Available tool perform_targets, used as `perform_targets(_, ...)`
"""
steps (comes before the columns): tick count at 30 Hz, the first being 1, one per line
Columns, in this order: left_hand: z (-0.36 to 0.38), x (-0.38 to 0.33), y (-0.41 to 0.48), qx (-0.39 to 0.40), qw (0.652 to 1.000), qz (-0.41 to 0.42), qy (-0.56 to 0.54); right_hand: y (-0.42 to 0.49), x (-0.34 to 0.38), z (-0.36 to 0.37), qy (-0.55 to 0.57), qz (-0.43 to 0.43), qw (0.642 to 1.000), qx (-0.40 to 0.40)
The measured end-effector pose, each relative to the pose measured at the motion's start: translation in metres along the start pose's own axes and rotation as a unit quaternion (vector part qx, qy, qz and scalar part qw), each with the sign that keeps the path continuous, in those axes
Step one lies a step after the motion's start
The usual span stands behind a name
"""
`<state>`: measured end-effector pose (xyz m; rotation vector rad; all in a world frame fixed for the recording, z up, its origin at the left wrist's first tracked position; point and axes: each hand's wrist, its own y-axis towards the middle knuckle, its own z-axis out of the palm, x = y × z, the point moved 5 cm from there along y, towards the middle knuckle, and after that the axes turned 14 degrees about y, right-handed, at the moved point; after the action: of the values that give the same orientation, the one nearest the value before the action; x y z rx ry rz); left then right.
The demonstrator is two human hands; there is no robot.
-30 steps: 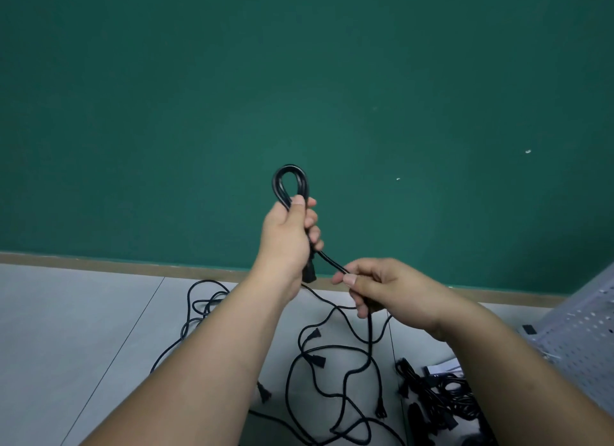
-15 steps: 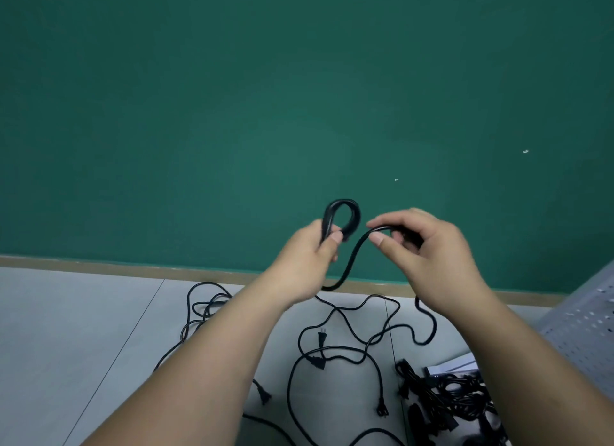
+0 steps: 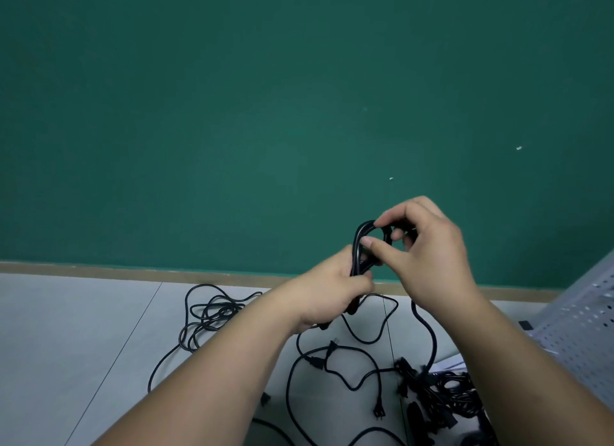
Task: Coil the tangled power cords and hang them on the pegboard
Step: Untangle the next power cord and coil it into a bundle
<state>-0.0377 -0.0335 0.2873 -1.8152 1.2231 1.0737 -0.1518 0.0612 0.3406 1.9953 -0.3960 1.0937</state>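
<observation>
My left hand (image 3: 327,291) grips a small coil of black power cord (image 3: 360,246) held up in front of the green wall. Right beside it, my right hand (image 3: 428,249) pinches the cord at the top of the loop between thumb and fingers. The free length of this cord hangs from under my right hand to the floor. More black cords (image 3: 335,362) lie tangled on the grey floor below, with plugs showing. The white pegboard (image 3: 578,329) leans at the far right edge.
A second loose tangle of cord (image 3: 209,316) lies on the floor to the left near the wooden skirting board (image 3: 133,272). A dense heap of black cords (image 3: 445,392) sits at the bottom right beside the pegboard, on some white paper.
My right hand has brought another length of cord up and left onto the loop in my left hand. Both hands have shifted slightly right, and the hanging cord has risen off the floor.
</observation>
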Motion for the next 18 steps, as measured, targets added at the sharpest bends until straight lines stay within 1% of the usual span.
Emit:
perform_targets(3, -0.002, 0.004, 0.003, -0.068, 0.995, -0.043, -0.063, 0.0, 0.002, 0.004, -0.006, -0.036, 0.999, 0.012)
perform_targets(4, -0.003, 0.005, 0.004, -0.092, 0.99, -0.048, -0.095, -0.001, 0.0, 0.005, -0.005, -0.03, 0.999, 0.01)
perform_targets(6, -0.009, 0.002, 0.005, -0.137, 0.976, -0.047, -0.162, -0.002, -0.008, 0.005, -0.004, 0.013, 1.0, -0.008)
perform_targets(8, -0.017, 0.002, 0.005, -0.173, 0.963, -0.046, -0.203, -0.002, -0.018, 0.001, -0.024, 0.052, 0.998, -0.032)
perform_targets(10, -0.024, 0.004, 0.004, -0.198, 0.96, -0.05, -0.192, -0.002, -0.021, -0.003, -0.048, 0.059, 0.996, -0.043)
perform_targets(12, -0.027, 0.005, 0.002, -0.204, 0.965, -0.055, -0.154, -0.001, -0.017, -0.004, -0.04, 0.058, 0.997, -0.044)
perform_targets(14, -0.025, 0.003, 0.001, -0.198, 0.971, -0.048, -0.125, -0.002, -0.014, -0.001, -0.002, 0.067, 0.997, -0.043)
perform_targets(18, -0.021, 0.0, 0.001, -0.179, 0.977, -0.027, -0.111, -0.007, -0.008, 0.01, 0.09, 0.114, 0.989, -0.032)
